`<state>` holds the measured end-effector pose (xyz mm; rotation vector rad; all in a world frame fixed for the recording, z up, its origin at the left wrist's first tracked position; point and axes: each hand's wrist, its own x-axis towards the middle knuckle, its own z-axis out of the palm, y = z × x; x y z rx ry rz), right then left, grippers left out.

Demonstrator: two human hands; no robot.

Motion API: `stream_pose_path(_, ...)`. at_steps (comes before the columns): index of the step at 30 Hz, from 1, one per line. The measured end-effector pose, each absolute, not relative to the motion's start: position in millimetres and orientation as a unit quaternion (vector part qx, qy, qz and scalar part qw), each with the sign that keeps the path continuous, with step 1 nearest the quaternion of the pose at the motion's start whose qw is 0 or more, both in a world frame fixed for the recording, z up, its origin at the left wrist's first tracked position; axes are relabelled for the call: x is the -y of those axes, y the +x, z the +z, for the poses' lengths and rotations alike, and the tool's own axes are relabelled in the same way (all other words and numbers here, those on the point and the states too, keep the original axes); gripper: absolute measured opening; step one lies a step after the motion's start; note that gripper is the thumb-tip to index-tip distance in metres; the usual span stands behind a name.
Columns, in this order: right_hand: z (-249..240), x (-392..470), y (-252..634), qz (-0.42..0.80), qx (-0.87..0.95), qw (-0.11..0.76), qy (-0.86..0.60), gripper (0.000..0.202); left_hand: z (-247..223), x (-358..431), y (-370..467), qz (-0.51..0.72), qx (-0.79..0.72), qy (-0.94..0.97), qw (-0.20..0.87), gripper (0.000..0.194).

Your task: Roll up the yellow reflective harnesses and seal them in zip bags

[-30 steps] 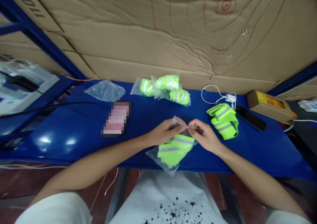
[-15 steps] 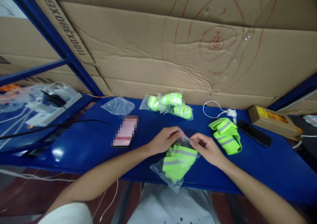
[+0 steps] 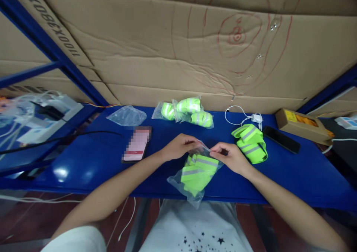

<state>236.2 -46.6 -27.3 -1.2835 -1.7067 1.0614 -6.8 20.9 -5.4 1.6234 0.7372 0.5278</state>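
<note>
Lime fabric (image 3: 199, 173) (striped), in clear bag (image 3: 179, 183)

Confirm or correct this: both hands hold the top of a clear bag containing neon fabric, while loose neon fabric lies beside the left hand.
Wrong side: the head view shows the loose fabric beside the right hand, not the left hand. Both hands do hold the top of the clear bag.
</note>
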Motion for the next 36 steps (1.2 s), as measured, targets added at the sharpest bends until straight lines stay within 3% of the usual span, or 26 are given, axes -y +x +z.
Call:
stream_pose_path(5,-22,50,235,0.401,0.674,0.366,-0.502,0.027,-7,-16,-6,0.244,-0.316,0.714,0.575,0.037)
stream_pose_path(12,-20,52,233,0.402,0.686,0.355,-0.492,0.019,0,2,-4,0.255,-0.322,0.793,0.45,0.028)
stream_pose_path(15,-22,51,233,0.414,0.689,0.346,-0.484,0.017,-2,0,-3,0.246,-0.317,0.786,0.47,0.029)
stream_pose_path(22,-24,50,235,0.396,0.685,0.356,-0.496,0.015,-12,-11,-3,0.275,-0.338,0.639,0.634,0.039)
stream_pose_path(36,-20,53,232,0.355,0.725,0.36,-0.468,0.008,-12,-1,-2,0.333,-0.325,0.727,0.505,0.025)
